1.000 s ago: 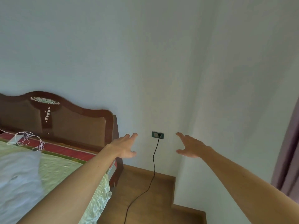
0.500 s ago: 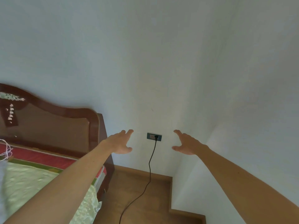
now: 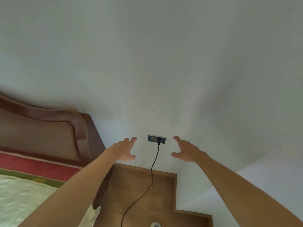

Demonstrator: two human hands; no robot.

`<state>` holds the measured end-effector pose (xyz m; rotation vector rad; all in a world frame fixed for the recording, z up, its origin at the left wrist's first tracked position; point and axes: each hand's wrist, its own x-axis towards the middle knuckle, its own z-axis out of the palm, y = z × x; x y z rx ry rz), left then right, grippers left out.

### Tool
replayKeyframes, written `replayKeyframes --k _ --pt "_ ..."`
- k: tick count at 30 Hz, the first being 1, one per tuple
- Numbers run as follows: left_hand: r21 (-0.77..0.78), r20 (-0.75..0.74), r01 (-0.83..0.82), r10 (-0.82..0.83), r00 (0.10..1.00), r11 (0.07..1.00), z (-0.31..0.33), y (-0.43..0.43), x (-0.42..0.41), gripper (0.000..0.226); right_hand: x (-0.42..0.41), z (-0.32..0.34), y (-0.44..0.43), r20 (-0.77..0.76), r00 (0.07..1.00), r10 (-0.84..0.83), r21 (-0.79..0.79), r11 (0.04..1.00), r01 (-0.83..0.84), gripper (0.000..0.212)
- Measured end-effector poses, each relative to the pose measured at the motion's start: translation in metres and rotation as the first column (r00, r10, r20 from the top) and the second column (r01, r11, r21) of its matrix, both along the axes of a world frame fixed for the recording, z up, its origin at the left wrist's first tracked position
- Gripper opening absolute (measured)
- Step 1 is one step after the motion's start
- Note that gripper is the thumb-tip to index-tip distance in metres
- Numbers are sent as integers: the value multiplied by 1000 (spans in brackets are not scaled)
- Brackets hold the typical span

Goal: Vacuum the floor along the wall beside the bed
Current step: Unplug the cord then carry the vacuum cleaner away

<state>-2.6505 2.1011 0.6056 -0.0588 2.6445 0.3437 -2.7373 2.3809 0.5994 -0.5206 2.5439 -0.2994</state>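
Observation:
Both my arms reach forward toward a dark wall socket [image 3: 156, 139] low on the white wall [image 3: 147, 63]. My left hand [image 3: 125, 149] hovers just left of the socket with fingers spread, holding nothing. My right hand [image 3: 185, 150] hovers just right of it, also spread and empty. A black plug [image 3: 159, 139] sits in the socket, and its black cord [image 3: 151, 171] hangs down and trails across the wooden floor [image 3: 139, 194] to the bottom edge. No vacuum body is clearly visible; a small pale object [image 3: 155, 224] peeks in at the bottom edge.
The bed's brown wooden headboard [image 3: 41, 128] stands at the left against the wall, with a red and green bed cover [image 3: 24, 185] below it. A white wall corner [image 3: 205, 194] juts out at the right, leaving a narrow strip of floor between it and the bed.
The view has swung right and closer to the wall, so the bed has slid left. Both hands stay spread on either side of the socket.

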Motion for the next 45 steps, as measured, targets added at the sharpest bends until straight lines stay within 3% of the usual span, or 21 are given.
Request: replayKeyframes --k 7,19,23,31,36,45 --pt "38 123 -41 36 992 998 -52 1 -39 82 -57 -62 -24 114 993 -19 -50 998 25 77" --pt "170 309 -61 6 951 984 -178 5 -74 81 -78 -175 -47 265 952 -153 -122 974 191 73" --pt "252 328 -87 0 945 964 -218 16 -83 81 -83 -200 -65 186 934 -304 -259 902 345 61" --pt "429 239 -229 135 962 874 -289 48 -88 68 -90 -243 -102 176 826 -535 -488 682 545 40" --pt "528 258 -276 158 953 803 -319 61 -80 48 -94 -258 -106 130 758 -640 -580 571 581 23" --pt "618 157 -254 200 967 744 -335 68 -57 18 -90 -274 -115 95 725 -682 -684 485 545 13"
